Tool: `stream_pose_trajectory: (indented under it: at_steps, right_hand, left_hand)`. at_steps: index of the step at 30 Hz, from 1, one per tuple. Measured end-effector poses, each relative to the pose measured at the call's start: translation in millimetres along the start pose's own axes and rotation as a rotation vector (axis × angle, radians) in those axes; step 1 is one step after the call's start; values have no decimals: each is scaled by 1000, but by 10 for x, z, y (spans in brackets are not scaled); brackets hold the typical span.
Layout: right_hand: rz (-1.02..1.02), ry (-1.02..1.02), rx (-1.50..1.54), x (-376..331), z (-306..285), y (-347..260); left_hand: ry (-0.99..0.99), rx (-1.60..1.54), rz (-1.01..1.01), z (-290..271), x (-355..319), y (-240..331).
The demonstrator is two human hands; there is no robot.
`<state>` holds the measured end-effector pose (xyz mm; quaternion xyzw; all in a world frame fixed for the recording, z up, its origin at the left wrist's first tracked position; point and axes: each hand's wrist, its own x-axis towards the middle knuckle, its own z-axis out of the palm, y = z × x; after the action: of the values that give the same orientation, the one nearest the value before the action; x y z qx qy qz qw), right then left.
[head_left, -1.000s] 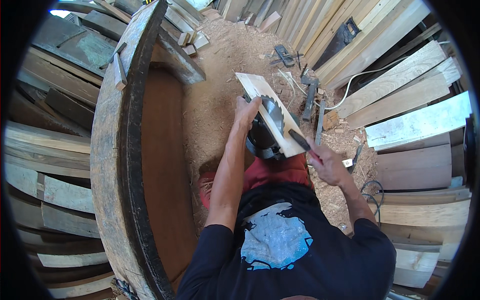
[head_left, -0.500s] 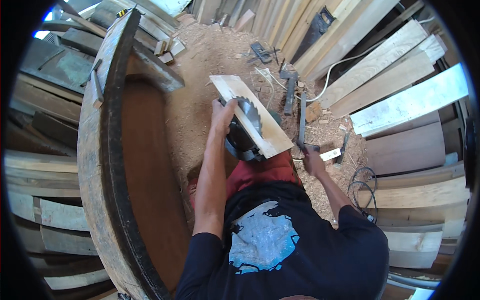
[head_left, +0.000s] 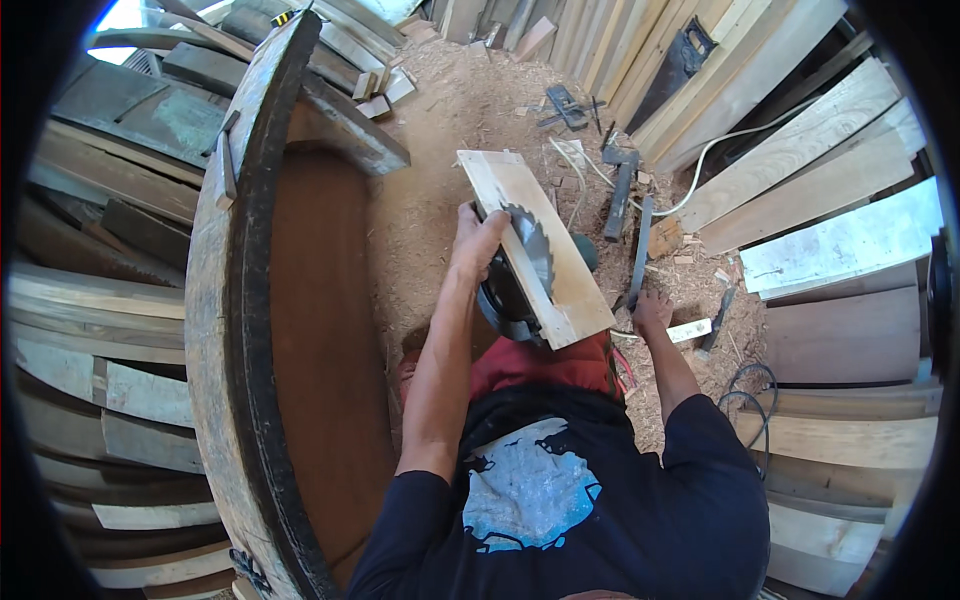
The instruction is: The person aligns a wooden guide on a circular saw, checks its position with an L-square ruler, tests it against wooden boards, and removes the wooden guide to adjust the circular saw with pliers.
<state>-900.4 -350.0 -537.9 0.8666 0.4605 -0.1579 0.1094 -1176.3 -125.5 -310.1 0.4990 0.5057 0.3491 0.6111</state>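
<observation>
The fingers [head_left: 478, 225] of the left hand [head_left: 475, 235] are curled over the near edge of a circular saw [head_left: 520, 275], which lies turned over so its toothed blade [head_left: 528, 250] pokes up through a pale wooden base board [head_left: 535, 235]; the grip seems meant to steady the tool while it is upside down. The saw rests against the person's lap, above the sawdust-covered floor [head_left: 440, 130]. The right hand [head_left: 652, 312] reaches down beside the board's right edge, fingers closed around the lower end of a thin dark bar [head_left: 640, 250], probably to lift it. Beyond lie a white cable [head_left: 720, 150], scattered dark tools [head_left: 565, 105], stacked planks [head_left: 840, 240], and to the left a large curved wooden hull [head_left: 235, 300].
</observation>
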Motion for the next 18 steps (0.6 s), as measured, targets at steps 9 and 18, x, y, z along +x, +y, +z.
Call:
stream_pose_trajectory:
  at_steps: [9, 18]
  right_hand:
    - [-59, 313, 519, -212, -1117, -48]
    - [-405, 671, 1314, -531, -3696, 616]
  left_hand:
    - [115, 307, 6, 69, 199, -16]
    - [115, 359, -25, 35, 136, 78]
